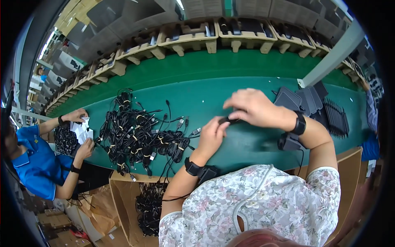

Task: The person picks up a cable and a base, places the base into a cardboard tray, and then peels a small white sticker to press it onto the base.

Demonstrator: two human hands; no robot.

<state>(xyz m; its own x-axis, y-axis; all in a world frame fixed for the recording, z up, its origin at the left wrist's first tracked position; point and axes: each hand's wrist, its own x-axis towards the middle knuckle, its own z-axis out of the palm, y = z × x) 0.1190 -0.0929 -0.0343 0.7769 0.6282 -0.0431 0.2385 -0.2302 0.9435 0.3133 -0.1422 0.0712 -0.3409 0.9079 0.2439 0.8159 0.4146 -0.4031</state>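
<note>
Above the smooth green table (251,144), toward its front edge: a small, dark, narrow object (223,120) sits between the person's two hands, its exact kind too small to tell.
Left grip: the left hand (211,135) pinches that object between thumb and fingers.
Right grip: the right hand (258,109) arches over it, thumb at the object and forefinger lifted apart; whether its other fingers hold anything, I cannot tell.
Cable heap: bundled black cables (133,138), tied with pale bands, spread over the table left of the left hand, down to the front edge.
Right end of the table: flat dark-grey rounded rectangular pieces (287,99) lie near a row of thin black strips (336,118).
Table's left end: a co-worker in a blue shirt (35,160) holds white sheet-like material (82,129) with both hands.
Beyond the far edge: tan moulded trays (188,41) stand in a curved-looking row, holding dark items.
Below the front edge: an open brown cardboard box (123,206) contains more black cables.
</note>
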